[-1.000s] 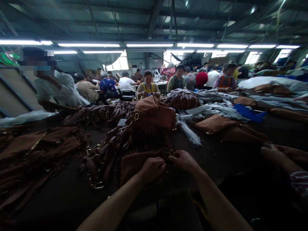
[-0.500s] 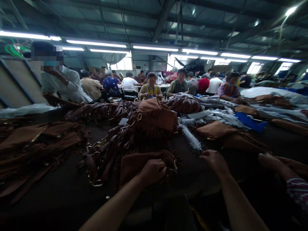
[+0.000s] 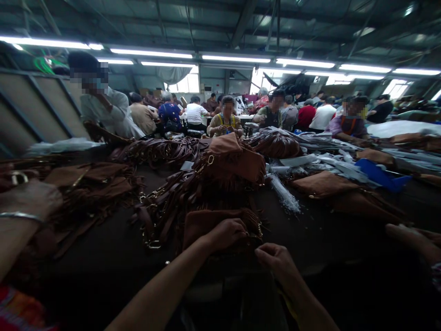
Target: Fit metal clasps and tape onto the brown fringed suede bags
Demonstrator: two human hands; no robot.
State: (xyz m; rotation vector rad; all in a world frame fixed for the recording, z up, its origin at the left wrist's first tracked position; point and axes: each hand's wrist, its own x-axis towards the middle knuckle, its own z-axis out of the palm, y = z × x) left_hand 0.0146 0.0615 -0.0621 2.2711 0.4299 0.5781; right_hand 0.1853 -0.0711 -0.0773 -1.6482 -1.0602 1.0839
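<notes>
This is a big factory hall. Many people (image 3: 225,120) sit and work in the back. Heaps of brown bags (image 3: 237,165) and straps (image 3: 161,151) lie on the table (image 3: 310,230). Long lights (image 3: 151,54) hang under a metal roof (image 3: 206,18).

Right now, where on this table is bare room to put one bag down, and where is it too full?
Two bare patches of dark table: near left, between the strap pile and a co-worker's arm; right, between the fringed bag in the left hand and another co-worker's hand. The centre and far left are crowded with bags.
</notes>
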